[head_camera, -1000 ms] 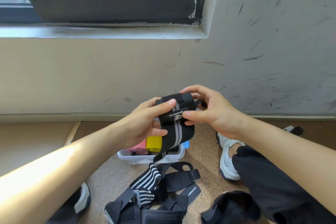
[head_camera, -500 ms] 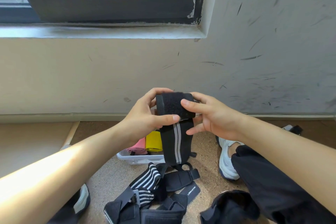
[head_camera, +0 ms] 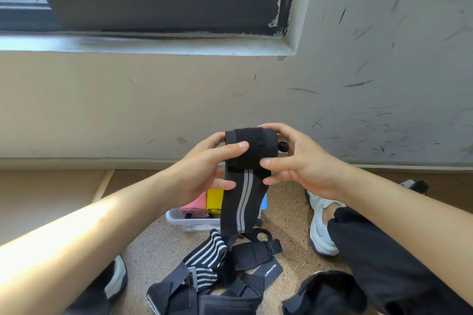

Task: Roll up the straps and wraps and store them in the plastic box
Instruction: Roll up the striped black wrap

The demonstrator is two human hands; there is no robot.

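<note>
Straps and wraps of black webbing [head_camera: 217, 279], some banded in white, lie heaped on the speckled floor nearest me, so I reckon most of the job lies ahead. One of them, a long black elastic wrap with two grey stripes [head_camera: 249, 151], is raised between the heap and the far wall. Its top is wound into a fat roll with the fuzzy fastening patch outward, and its loose tail hangs past the clear plastic box [head_camera: 189, 224] down to the heap. I judge I'm mid-roll. The next move calls for turning the roll to take up that tail with the edges lined up, then fastening it and setting it in the box beside the pink roll [head_camera: 195, 206] and yellow roll [head_camera: 214, 199]. My left hand [head_camera: 202, 174] grips the roll's left end, thumb across the front. My right hand [head_camera: 302, 166] holds the right end, thumb on the lower front edge and fingers curled over the top.
</note>
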